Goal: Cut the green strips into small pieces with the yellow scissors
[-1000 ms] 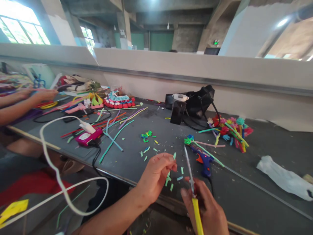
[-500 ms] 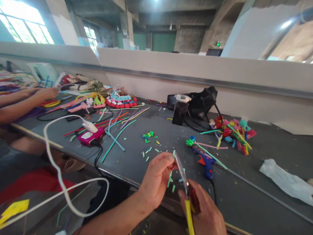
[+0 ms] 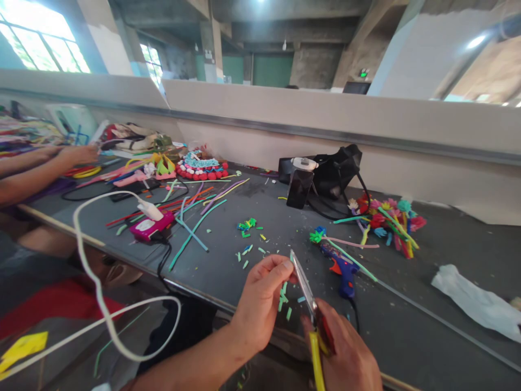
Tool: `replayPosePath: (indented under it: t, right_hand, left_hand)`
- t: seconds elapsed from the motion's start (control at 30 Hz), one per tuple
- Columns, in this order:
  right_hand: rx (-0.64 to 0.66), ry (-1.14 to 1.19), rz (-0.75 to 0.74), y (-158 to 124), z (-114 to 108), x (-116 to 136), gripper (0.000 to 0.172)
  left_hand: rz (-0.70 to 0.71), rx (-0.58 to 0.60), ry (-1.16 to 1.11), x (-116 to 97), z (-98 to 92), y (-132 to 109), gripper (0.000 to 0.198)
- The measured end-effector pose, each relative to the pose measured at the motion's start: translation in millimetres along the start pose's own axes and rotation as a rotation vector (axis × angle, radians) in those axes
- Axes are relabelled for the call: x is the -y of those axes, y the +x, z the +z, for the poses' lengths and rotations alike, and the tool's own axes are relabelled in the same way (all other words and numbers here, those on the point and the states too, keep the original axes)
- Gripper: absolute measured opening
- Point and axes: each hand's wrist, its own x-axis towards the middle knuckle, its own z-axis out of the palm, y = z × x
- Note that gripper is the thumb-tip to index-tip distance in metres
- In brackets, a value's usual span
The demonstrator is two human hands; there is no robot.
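Note:
My left hand is closed in a pinch near the table's front edge. A small bit of pale green pipe cleaner barely shows at its fingertips; the rest is hidden. My right hand is wrapped round a pair of scissors with red and yellow handles. Their blades point up and away, with the tips right beside my left thumb and fingers. Short green cut pieces lie on the table just behind and below the blades. More snippets are scattered beyond my left hand.
A blue glue gun lies right of the scissors, near a bundle of colourful pipe-cleaner flowers. A phone leans by a black bag. Left are a magenta power adapter, a looping white cable and another person's hands.
The scissors and my right hand have shifted slightly to the right and down. Less of the green bit shows at my left fingertips. My left hand has hardly moved.

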Motion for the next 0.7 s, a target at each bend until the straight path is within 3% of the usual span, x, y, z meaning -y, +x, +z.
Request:
replayPosePath:
  t: [0.23,0.4,0.53,0.7]
  right_hand:
    - [-0.014,0.073,0.076,3.4,-6.0,9.7,0.052]
    - [-0.002,0.235,0.141,10.5,-10.4,12.5,0.043]
    - [0.060,0.277,0.181,13.8,-14.4,9.2,0.038]
    - [0.063,0.345,0.236,17.5,-23.8,9.6,0.036]
  left_hand:
    - [0.007,-0.016,0.067,-0.5,-1.6,0.7,0.016]
    - [0.077,-0.088,0.302,-6.8,-7.0,8.5,0.016]
    - [0.166,-0.139,0.618,-14.7,-13.1,16.9,0.016]
    - [0.517,-0.138,1.331,-29.9,-30.3,36.1,0.010]
